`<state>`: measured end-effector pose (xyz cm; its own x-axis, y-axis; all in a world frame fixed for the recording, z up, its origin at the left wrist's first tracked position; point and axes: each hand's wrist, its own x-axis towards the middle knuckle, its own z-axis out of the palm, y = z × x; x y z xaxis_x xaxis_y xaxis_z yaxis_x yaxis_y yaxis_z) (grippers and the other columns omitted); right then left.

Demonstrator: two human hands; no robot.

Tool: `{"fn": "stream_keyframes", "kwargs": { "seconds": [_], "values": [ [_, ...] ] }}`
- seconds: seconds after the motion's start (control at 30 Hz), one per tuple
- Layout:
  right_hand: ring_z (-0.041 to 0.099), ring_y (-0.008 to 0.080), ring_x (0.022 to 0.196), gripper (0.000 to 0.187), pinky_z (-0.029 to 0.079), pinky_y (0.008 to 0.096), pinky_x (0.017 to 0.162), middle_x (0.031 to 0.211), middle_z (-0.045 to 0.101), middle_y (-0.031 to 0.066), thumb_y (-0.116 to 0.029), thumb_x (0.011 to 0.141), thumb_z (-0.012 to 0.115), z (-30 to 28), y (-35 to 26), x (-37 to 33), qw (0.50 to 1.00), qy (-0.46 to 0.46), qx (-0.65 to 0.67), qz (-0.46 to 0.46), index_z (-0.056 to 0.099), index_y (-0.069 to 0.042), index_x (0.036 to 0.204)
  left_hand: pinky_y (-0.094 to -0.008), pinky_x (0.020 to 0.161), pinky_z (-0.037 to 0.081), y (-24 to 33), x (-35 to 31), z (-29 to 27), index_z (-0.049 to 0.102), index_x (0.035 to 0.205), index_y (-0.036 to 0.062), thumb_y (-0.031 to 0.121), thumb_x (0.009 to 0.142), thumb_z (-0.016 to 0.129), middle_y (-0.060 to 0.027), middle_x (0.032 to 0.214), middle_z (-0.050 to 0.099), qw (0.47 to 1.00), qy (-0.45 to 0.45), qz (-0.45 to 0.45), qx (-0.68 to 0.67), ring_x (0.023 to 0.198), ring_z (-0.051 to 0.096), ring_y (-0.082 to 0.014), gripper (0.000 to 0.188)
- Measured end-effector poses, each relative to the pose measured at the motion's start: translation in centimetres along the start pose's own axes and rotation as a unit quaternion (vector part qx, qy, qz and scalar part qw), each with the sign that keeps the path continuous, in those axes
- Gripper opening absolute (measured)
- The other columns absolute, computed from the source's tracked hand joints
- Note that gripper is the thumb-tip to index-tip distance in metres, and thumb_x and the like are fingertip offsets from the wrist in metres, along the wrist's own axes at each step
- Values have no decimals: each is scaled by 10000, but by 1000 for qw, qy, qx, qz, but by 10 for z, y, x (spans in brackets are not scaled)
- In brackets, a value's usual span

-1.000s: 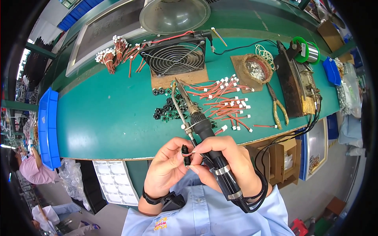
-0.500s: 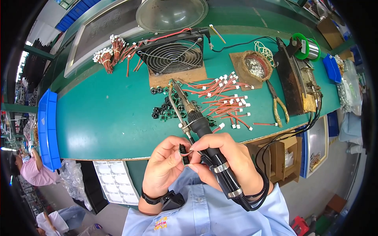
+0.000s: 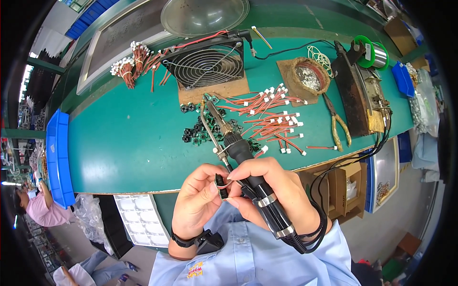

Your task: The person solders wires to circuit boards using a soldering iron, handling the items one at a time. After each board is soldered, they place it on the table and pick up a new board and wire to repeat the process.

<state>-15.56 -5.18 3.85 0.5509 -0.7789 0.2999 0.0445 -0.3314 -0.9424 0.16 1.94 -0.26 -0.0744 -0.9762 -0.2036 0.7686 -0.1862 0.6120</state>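
Between the fingertips of my left hand (image 3: 198,195) is a small black and green circuit board (image 3: 220,185), close to the table's front edge. My right hand (image 3: 279,190) wraps round a black soldering iron (image 3: 241,151) with a thin metal solder-feed tube clamped along it. Its tip points away over the table, towards the fan. A short reddish wire (image 3: 226,185) runs from the board to my right thumb and forefinger, which seem to pinch it. Beyond the iron lie a heap of similar small boards (image 3: 193,133) and a spread of red wires with white connectors (image 3: 274,126).
A black fan (image 3: 205,66) stands on a board behind the heap. Towards the right are a round pot of metal scraps (image 3: 311,78), yellow-handled pliers (image 3: 339,128), a solder spool (image 3: 377,56) and a dark metal unit (image 3: 355,95). A blue tray (image 3: 58,157) sits at the left edge.
The view has shifted slightly. Both hands keep nearly the same pose, with the board still in the left and the iron in the right. A person in the lower left background has moved.
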Motion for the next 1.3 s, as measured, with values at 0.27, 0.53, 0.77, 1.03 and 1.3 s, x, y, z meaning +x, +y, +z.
{"fn": "stream_keyframes", "kwargs": {
  "seconds": [0.27, 0.53, 0.77, 1.03, 1.3],
  "values": [
    [615, 128, 672, 407, 485, 245, 629, 757, 613, 54, 29, 712, 696, -1, -1, 0, 1000, -6, 9, 26, 478, -35, 1050, -311, 852, 416, 0, 0, 1, 500, 1082, -4, 141, 884, 567, -75, 1049, 550, 1000, -6, 7, 8, 970, 529, -164, 254],
    [621, 123, 686, 403, 486, 240, 638, 784, 622, 47, 16, 717, 696, -3, -3, -1, 997, -12, 37, 62, 484, -46, 1054, -293, 842, 406, -1, -1, 1, 502, 1069, 3, 167, 871, 590, -69, 1016, 559, 999, 6, 12, 33, 951, 530, -151, 272],
    [619, 170, 698, 393, 486, 272, 633, 793, 616, 48, 12, 724, 673, -5, -2, 0, 998, -17, 31, 57, 488, -62, 1062, -285, 835, 404, -1, -1, 2, 502, 1062, 5, 173, 866, 599, -57, 991, 553, 999, 15, 3, 30, 941, 527, -142, 276],
    [606, 218, 707, 375, 478, 305, 625, 817, 595, 63, -5, 738, 648, -6, -1, 0, 997, -27, 29, 61, 485, -73, 1069, -283, 836, 408, -3, -1, 2, 499, 1040, 9, 152, 871, 590, -55, 999, 539, 999, 24, 14, 35, 943, 517, -134, 240],
    [622, 126, 730, 371, 484, 248, 656, 841, 600, 45, 35, 728, 667, -6, -1, 0, 995, -27, 49, 81, 505, -50, 1050, -282, 786, 445, -2, 0, 7, 488, 1034, 18, 138, 876, 581, -57, 975, 540, 999, 18, 23, 23, 911, 535, -131, 219]
  ]
}}
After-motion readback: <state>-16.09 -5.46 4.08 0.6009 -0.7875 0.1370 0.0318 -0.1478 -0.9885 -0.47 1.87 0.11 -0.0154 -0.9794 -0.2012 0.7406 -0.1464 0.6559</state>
